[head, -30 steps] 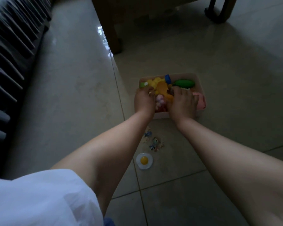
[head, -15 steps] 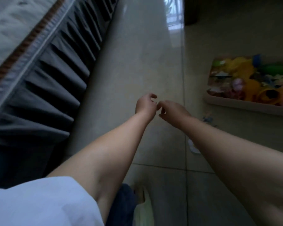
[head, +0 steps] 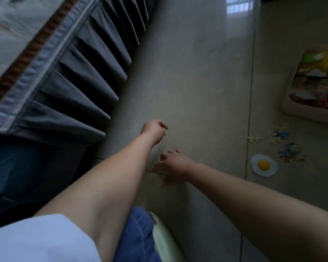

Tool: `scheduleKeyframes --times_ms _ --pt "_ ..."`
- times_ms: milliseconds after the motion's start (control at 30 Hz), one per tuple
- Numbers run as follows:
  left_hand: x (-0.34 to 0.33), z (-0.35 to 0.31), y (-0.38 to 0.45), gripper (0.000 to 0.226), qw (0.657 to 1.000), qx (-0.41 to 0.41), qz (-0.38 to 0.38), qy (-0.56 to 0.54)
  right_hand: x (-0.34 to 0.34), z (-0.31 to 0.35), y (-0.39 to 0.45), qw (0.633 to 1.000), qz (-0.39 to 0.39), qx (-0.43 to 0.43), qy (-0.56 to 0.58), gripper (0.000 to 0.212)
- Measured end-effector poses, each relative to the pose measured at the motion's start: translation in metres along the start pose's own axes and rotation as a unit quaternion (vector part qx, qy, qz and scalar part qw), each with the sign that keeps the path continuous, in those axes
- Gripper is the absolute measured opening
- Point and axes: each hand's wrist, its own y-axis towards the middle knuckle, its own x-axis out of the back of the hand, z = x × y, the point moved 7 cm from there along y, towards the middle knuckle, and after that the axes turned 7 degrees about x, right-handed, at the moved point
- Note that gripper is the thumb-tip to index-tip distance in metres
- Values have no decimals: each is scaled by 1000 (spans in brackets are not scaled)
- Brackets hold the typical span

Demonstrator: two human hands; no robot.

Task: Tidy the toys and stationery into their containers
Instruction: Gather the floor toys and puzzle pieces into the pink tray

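Observation:
A pale box [head: 299,112] full of bright plastic toys lies on the floor at the right edge, partly cut off. Below it are scattered small jigsaw pieces [head: 290,152] and a toy fried egg [head: 264,165]. My left hand [head: 154,129] hovers over the tiles mid-frame, fingers loosely curled, with nothing seen in it. My right hand [head: 171,165] is lower and closer, fingers spread down at the floor by a tile joint, far left of the egg. Its fingertips are partly hidden, and nothing shows in its grasp.
A bed with a grey pleated skirt [head: 80,76] runs along the left side. My knee in blue jeans [head: 138,235] and a pale green object [head: 164,241] sit at the bottom. The floor is glossy beige tile [head: 197,82].
Both hands left the toy box and swung left over the tiles. The view turned left too. My right hand then dropped towards the floor and spread its fingers, parting from the left.

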Motion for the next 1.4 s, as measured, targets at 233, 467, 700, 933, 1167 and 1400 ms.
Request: scheduleKeyframes --times_ms 233,467,700,933,1167,1400 --pt "-18 -19 1 23 999 -21 43 -14 -12 3 -4 999 -50 -12 -6 43" --pt "-43 -49 -10 24 997 -38 62 0 9 -60 -36 975 -131 -136 118 12" --pt "-73 -113 -38 28 993 -101 59 -4 70 -143 -149 841 -385 -361 115 7" --pt "-108 -207 -86 18 968 -229 104 -13 136 -165 -290 636 -612 -469 36 18" --pt "-158 -208 -111 48 928 -238 179 223 119 -160 -334 717 -514 -470 10 30" --pt "-177 -192 -113 42 918 -277 96 268 37 -177 -326 746 -394 -510 169 23"
